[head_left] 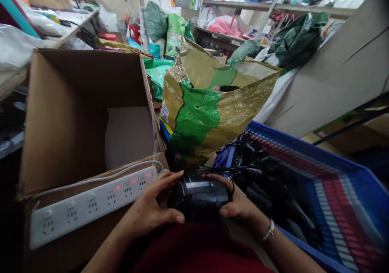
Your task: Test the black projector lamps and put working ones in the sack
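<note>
Both hands hold a glossy black corded device low in the middle of the head view; its exact kind is hard to make out. My left hand grips its left end, thumb below and fingers over the top. On the other end, my right hand is closed around it, with black cord running along the top and by the fingers. Left of the device, a white power strip with several sockets and lit red lights lies along the front of a cardboard box.
The open cardboard box stands at left. A gold and green woven sack stands open ahead. At right, a blue plastic basket contains several black corded items. Shelves with bags line the back.
</note>
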Motion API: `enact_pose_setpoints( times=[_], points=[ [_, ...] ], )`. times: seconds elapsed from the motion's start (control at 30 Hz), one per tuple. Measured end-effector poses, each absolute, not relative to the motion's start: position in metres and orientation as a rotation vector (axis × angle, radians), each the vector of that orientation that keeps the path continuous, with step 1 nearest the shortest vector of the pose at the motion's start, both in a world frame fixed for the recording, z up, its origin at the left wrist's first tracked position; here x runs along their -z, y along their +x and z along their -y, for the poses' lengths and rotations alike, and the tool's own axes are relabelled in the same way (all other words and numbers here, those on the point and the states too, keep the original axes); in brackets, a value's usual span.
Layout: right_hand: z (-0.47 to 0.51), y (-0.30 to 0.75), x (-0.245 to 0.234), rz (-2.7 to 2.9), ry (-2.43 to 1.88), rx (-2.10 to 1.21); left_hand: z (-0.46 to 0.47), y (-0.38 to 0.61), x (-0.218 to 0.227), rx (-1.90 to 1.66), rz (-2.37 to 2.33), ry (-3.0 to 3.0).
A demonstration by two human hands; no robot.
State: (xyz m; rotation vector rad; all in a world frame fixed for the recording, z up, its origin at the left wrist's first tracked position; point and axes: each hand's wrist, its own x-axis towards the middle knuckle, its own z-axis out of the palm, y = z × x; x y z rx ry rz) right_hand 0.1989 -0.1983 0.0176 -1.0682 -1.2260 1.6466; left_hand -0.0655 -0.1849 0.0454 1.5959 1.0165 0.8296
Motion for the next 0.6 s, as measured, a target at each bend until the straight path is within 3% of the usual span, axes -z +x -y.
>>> enact_pose_setpoints(
  times=[0.37,0.6],
  points=[
    [0.192,0.187,-0.028,1.146,-1.119,-1.571,0.186,-0.06,-0.046,-0.767,-0.792,1.199],
    [0.183,0.149,-0.026,1.027,-1.33,-1.264,0.191,-0.048,-0.037,-1.069,-1.353,1.524]
  ],
)
